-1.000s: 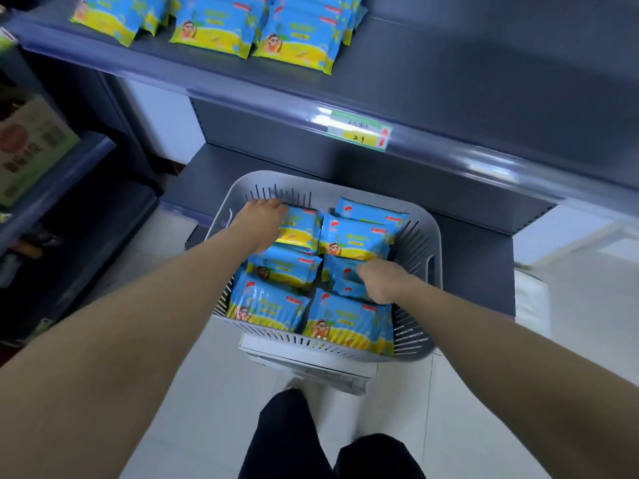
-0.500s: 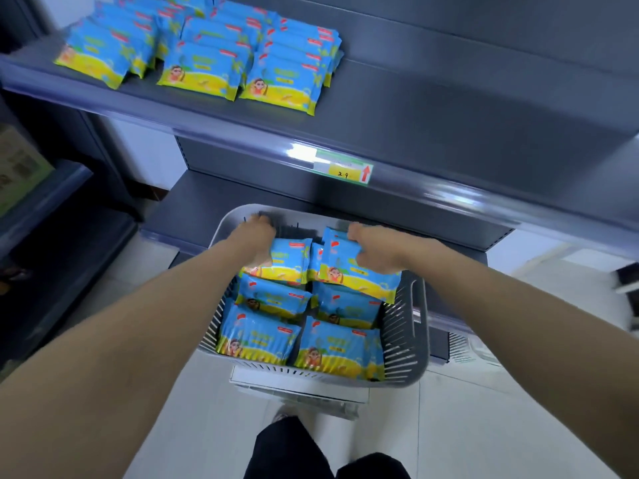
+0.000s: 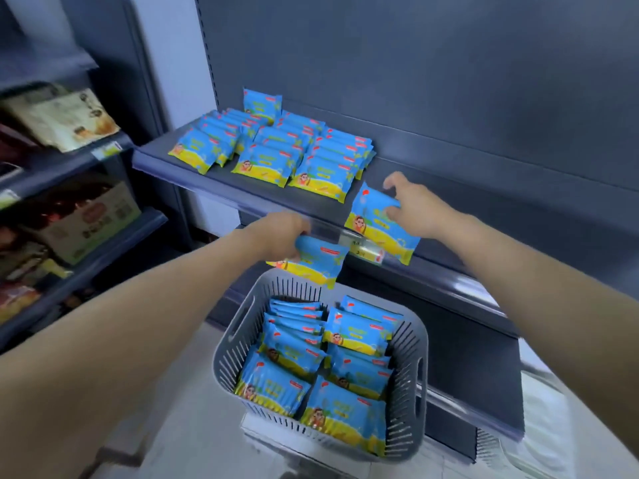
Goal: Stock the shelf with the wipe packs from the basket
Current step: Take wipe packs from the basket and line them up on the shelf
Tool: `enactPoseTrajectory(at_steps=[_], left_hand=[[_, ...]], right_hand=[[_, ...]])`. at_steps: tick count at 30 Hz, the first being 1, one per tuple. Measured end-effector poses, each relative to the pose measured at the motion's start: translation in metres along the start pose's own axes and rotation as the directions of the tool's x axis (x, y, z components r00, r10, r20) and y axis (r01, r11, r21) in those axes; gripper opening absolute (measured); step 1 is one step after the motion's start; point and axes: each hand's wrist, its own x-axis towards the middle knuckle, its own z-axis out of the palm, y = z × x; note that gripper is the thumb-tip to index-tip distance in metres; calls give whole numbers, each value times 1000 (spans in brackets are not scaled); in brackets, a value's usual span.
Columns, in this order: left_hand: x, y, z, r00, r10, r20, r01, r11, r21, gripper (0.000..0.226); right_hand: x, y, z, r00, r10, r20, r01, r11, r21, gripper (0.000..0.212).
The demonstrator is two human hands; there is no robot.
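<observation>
Your left hand (image 3: 283, 236) curls its fingers round a blue-and-yellow plastic wipe pack (image 3: 316, 264), held just above the far rim of the grey slotted plastic basket (image 3: 413, 375), where the remaining packs (image 3: 328, 368) lie in two rows. Your right hand (image 3: 418, 209) pinches a second wipe pack (image 3: 378, 226) by its top edge at the front lip of the dark grey metal shelf (image 3: 221, 178), just right of the stocked packs (image 3: 273, 150) lying there in three rows.

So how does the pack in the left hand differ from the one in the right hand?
The left-hand pack hangs lower, above the basket rim; the right-hand pack is up at the shelf edge. The left hand grips its pack's left end; the right hand pinches its pack's upper right side. Both have the same blue and yellow print.
</observation>
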Motion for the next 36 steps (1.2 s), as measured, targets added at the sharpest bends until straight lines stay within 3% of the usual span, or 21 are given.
enactPoseTrajectory(at_steps=[6, 12, 22, 32, 36], left_hand=[[-3, -26, -50, 987, -99, -129, 94, 995, -44, 31], [16, -77, -83, 974, -113, -196, 107, 993, -46, 35], [86, -174, -107, 987, 38, -153, -35, 999, 21, 22], [148, -211, -71, 976, 177, -130, -146, 965, 218, 58], [156, -211, -65, 963, 204, -176, -174, 969, 173, 61]], right_hand=[[30, -10, -11, 996, -44, -72, 43, 999, -12, 24], [76, -31, -2, 994, -59, -91, 57, 998, -23, 32], [158, -74, 43, 991, 130, -16, -131, 990, -58, 39], [175, -80, 65, 959, 261, -114, -283, 915, -287, 55], [178, -88, 66, 953, 277, -126, -304, 887, -348, 51]])
